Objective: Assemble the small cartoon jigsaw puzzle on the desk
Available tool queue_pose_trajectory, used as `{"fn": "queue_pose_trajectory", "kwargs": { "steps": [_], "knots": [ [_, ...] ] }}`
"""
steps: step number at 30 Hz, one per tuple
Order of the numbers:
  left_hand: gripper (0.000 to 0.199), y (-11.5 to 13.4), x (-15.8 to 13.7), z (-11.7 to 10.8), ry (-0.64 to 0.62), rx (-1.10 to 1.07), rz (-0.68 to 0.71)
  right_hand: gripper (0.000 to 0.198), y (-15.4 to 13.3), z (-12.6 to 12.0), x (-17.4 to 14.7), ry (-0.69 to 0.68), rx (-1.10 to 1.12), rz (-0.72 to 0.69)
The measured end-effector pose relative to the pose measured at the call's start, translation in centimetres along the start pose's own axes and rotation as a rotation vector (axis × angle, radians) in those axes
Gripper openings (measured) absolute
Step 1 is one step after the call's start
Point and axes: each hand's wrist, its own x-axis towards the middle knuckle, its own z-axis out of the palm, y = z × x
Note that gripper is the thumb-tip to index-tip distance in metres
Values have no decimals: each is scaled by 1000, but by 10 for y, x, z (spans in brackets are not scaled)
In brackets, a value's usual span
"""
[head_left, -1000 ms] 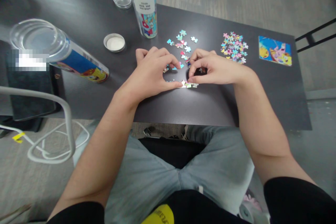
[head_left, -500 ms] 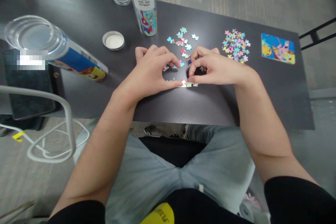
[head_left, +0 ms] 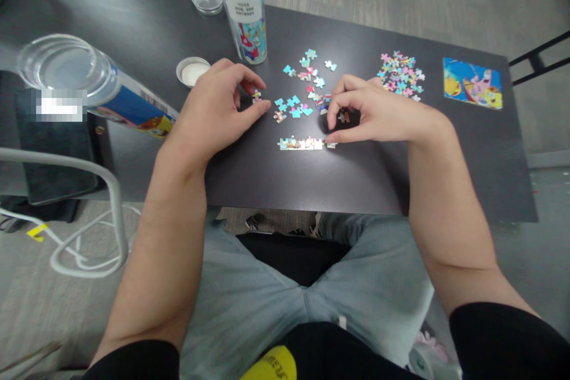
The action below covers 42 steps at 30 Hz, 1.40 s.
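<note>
My left hand (head_left: 218,104) hovers at the left of the loose pieces, thumb and index finger apart. A small puzzle piece (head_left: 257,97) shows in the gap between them, apparently on the table. A joined strip of puzzle pieces (head_left: 301,143) lies near the table's front edge. Just past its right end sits a single puzzle piece (head_left: 331,144), by the thumb tip of my right hand (head_left: 363,113). That hand's thumb and index finger are slightly apart, its other fingers curled. Blue and pink puzzle pieces (head_left: 294,107) lie between the hands; the right hand partly covers others.
A heap of puzzle pieces (head_left: 401,74) and a colourful picture card (head_left: 472,83) lie right on the dark table (head_left: 356,181). Clear cylindrical tubes, one printed (head_left: 249,18) and one blue-labelled (head_left: 129,101), stand left near metal lids (head_left: 207,0). A white cable (head_left: 118,208) crosses lower left.
My left hand has moved left, away from the strip, uncovering it and the blue pieces. My right hand has shifted slightly right, its thumb now off the strip's joined part.
</note>
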Motion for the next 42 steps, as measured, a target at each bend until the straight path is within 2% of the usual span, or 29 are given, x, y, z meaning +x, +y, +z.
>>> {"fn": "queue_pose_trajectory", "kwargs": {
  "steps": [3, 7, 13, 17, 23, 27, 31, 37, 42],
  "knots": [
    [48, -9, -2, -1, -21, -2, -30, 41, 11, -5, -4, -30, -22, -20],
    [53, -13, -2, -1, -11, -6, -86, 52, 23, -9, -12, 19, -28, -45],
    [42, -12, -1, -1, -8, 0, -109, 52, 32, -21, -25, 56, -73, 10],
    [37, -8, -1, 1, -38, -26, -128, 50, 34, -18, -17, 102, -31, 11],
    [25, 15, -4, 8, -57, -141, -79, 46, 13, 12, 9, 226, 24, -14],
    [20, 45, -10, 27, -94, -241, 2, 58, -5, 21, 19, 212, 52, -27],
    [20, 66, -15, 47, -115, -328, 17, 62, -8, 19, 20, 163, 113, -56],
    [24, 67, -14, 58, -94, -377, -11, 54, -10, 2, 11, 117, 178, -31],
    [24, 64, -14, 65, -85, -387, 5, 51, -7, 1, 10, 86, 205, -94]
  ]
}}
